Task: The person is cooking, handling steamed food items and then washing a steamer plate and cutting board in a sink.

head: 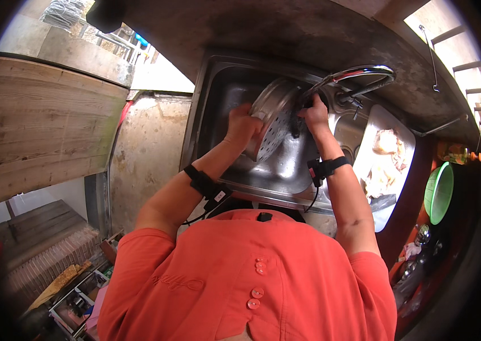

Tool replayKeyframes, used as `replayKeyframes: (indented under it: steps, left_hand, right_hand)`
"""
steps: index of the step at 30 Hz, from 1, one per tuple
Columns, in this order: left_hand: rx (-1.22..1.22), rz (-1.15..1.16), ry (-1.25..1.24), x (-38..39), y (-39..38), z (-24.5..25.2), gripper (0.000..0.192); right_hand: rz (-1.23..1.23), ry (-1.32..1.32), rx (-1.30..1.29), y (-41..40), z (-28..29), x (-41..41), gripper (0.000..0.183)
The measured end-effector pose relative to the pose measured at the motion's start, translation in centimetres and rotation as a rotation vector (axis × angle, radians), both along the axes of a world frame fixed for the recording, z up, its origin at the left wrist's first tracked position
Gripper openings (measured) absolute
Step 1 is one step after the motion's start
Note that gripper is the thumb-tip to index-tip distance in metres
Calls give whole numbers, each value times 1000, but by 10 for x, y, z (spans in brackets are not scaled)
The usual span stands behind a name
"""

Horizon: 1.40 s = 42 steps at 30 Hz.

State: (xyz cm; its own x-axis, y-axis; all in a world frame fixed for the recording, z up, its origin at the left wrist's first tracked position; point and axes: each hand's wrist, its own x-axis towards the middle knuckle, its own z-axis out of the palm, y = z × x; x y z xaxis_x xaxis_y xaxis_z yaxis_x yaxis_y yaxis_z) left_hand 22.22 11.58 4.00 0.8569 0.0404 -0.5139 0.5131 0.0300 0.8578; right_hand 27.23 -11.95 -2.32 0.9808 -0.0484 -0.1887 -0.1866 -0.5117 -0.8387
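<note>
A round metal steamer tray with a perforated base (pixel 275 130) is tilted on its side in the stainless steel sink (pixel 223 76). My left hand (pixel 244 123) grips its rim from the left. To the right of the tray, my right hand (pixel 316 113) is closed on a dark thing (pixel 295 121), perhaps a scouring pad; what it is cannot be told. The chrome faucet (pixel 362 72) arches over from the right, its spout end close above my right hand. Both forearms wear black straps with small devices.
A white tray (pixel 379 115) holding pieces of what looks like raw meat (pixel 385 140) stands right of the sink. Farther right are a green plastic colander (pixel 438 194) and a bottle with an orange cap (pixel 457 154). A wooden board (pixel 48 128) lies at left.
</note>
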Motion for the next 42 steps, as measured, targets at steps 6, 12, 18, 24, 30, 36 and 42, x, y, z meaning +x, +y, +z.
replayKeyframes:
  steps: [6,12,18,24,30,36,42]
  left_hand:
    - [-236,-4,-39,-4,44,-18,30]
    - [-529,63,-133,0,40,19,25]
    - [-587,24,-49,-14,69,34,43]
    - [-579,3,4,-12,60,40,38]
    - [-567,-2,42,-15,9,54,19]
    - [-778,-73,132,33,-48,48,11]
    - [-870,-19,228,72,-99,71,12]
  right_hand:
    - [147,-337,-220,90,43,-45,50]
    - [-19,18,-32,46,-28,-41,45]
    - [125,-508,-148,100,91,-37,38]
    - [-163,98,178,42,52,-10,43]
    - [-43,-189,466,56,154,-29,39]
    - [-381,63,604,-5,155,-71,31]
    - [-607,30,905,-65,190,-88,28]
